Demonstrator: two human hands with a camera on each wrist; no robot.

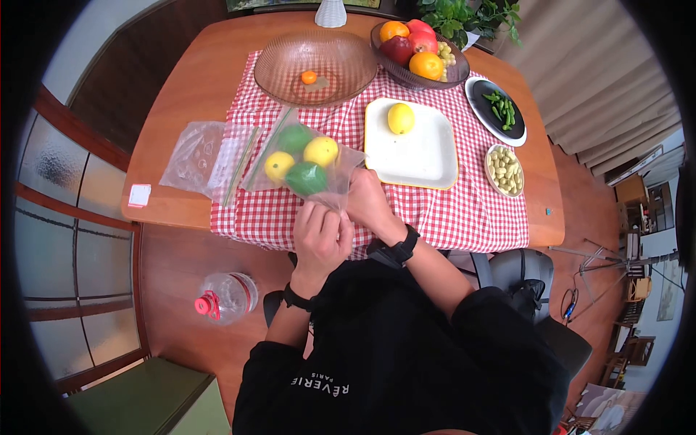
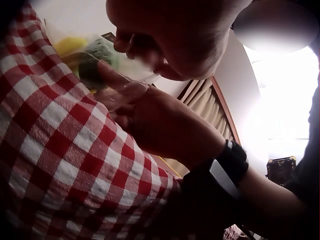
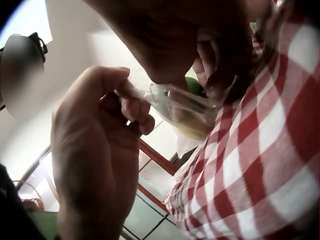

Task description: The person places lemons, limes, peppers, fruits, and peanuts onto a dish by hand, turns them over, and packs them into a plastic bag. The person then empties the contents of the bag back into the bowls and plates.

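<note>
A clear zip bag (image 1: 335, 190) lies on the checked cloth, its green zip strip toward the left. Two yellow lemons (image 1: 321, 151) and two green fruits (image 1: 306, 177) show through its plastic. Between thumb and fingertips, my left hand (image 1: 320, 235) pinches the bag's near corner; the right wrist view shows this left hand (image 3: 97, 130) up close. My right hand (image 1: 370, 197) holds the bag's right side near that corner, its fingertips partly hidden. In the left wrist view the right hand's (image 2: 160, 120) thumb lies along the plastic.
Left of the bag lies another zip bag (image 1: 192, 158). A white tray (image 1: 428, 159) carries one lemon (image 1: 401, 118). Behind stand a brown bowl (image 1: 275, 65) with a small orange fruit and a fruit bowl (image 1: 399, 71). Peppers (image 1: 500, 109) and a nut bowl (image 1: 505, 171) sit at right.
</note>
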